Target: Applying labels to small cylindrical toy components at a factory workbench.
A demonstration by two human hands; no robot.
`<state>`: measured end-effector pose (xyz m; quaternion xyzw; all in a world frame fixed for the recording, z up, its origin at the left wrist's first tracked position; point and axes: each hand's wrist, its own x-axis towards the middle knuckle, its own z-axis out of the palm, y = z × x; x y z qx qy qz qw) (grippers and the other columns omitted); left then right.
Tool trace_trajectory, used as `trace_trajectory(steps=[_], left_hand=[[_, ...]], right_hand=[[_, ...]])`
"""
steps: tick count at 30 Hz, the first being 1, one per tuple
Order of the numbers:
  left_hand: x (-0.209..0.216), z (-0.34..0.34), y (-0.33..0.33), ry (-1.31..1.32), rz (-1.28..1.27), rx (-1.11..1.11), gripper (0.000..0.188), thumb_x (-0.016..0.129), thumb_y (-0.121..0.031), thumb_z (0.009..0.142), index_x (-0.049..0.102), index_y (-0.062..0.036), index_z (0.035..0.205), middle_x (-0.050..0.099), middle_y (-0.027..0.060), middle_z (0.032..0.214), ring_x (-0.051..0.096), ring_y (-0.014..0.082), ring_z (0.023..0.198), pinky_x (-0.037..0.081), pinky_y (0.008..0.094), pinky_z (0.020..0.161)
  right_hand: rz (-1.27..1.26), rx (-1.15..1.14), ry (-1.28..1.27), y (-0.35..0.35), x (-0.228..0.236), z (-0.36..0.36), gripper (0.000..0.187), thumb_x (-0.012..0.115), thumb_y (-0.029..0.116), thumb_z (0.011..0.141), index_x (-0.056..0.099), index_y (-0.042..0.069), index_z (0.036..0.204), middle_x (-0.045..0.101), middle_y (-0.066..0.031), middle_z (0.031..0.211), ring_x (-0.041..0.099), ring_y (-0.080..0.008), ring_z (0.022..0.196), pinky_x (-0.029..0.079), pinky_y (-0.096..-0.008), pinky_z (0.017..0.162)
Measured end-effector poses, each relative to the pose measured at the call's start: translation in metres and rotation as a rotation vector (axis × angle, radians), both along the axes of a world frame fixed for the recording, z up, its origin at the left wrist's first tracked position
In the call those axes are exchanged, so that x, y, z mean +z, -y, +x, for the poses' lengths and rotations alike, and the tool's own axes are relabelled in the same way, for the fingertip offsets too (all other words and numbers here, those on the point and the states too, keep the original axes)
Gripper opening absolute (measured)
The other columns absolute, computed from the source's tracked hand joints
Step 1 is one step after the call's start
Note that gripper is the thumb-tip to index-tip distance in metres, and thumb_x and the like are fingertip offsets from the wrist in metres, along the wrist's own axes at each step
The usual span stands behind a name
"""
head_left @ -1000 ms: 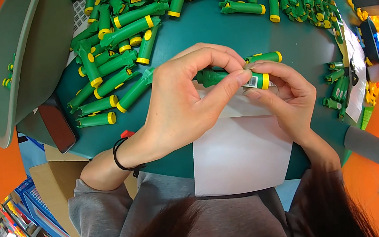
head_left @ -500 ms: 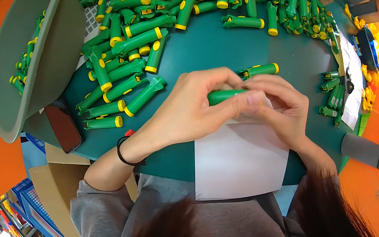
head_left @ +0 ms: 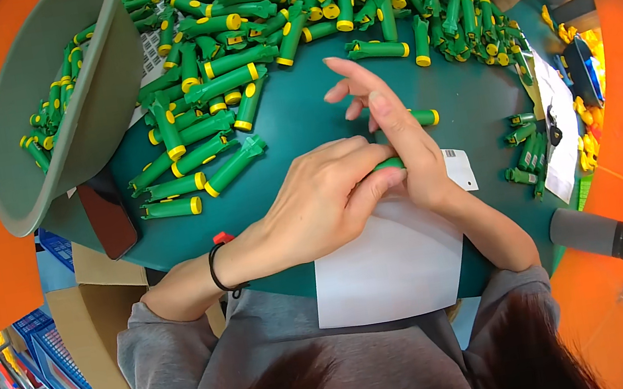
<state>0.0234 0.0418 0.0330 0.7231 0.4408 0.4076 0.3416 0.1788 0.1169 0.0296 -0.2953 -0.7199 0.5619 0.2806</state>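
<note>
My left hand is wrapped round a green plastic tube; only its rounded end shows between thumb and forefinger. Against that end presses the heel of my right hand, its fingers stretched out and slightly curled at the tips. Under both hands lies a white sheet, reaching over the table's near edge. A white card with small black print sticks out beyond my right wrist. Partly behind my right hand is another green tube with a yellow cap.
Green tubes with yellow caps are heaped across the far table. At left are a tilted grey-green basin holding more tubes, a dark phone and a cardboard box. A grey cylinder lies at the right edge.
My right hand has released its finger pinch and straightened its fingers, laying its heel on the tube's end. My left hand still grips the tube, now more covered. The view has shifted slightly.
</note>
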Motion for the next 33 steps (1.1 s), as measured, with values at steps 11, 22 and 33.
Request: trace_trajectory(steps=[11,22,33], left_hand=[[0.071,-0.162,0.005,-0.911,0.76,1.039,0.024,0.066,-0.013,0.095,0.071,-0.0044,0.117,0.069,0.0152,0.117,0.065,0.0293,0.107,0.049,0.0385,0.092],[-0.046,-0.026,0.006,-0.5,0.406,0.167,0.036,0.081,-0.013,0.076,0.073,-0.008,0.11,0.066,0.0035,0.106,0.062,0.0228,0.091,0.053,0.0346,0.073],[-0.044,-0.03,0.005,-0.578,0.644,0.14,0.027,0.071,-0.01,0.073,0.072,-0.005,0.1,0.065,0.0041,0.105,0.064,0.0211,0.092,0.053,0.0307,0.072]], right_hand=[[0.517,0.072,0.541,0.009,0.004,0.056,0.037,0.075,0.019,0.085,0.063,0.008,0.118,0.057,-0.0113,0.122,0.051,-0.0294,0.114,0.04,-0.0398,0.1],[0.382,-0.095,0.421,0.025,-0.022,0.052,0.032,0.081,0.013,0.081,0.067,0.007,0.109,0.064,-0.0062,0.104,0.055,-0.0241,0.105,0.04,-0.0365,0.096],[0.368,-0.141,0.373,0.023,-0.027,0.048,0.027,0.082,0.012,0.08,0.071,0.007,0.104,0.066,-0.005,0.105,0.058,-0.0232,0.104,0.042,-0.035,0.096]])
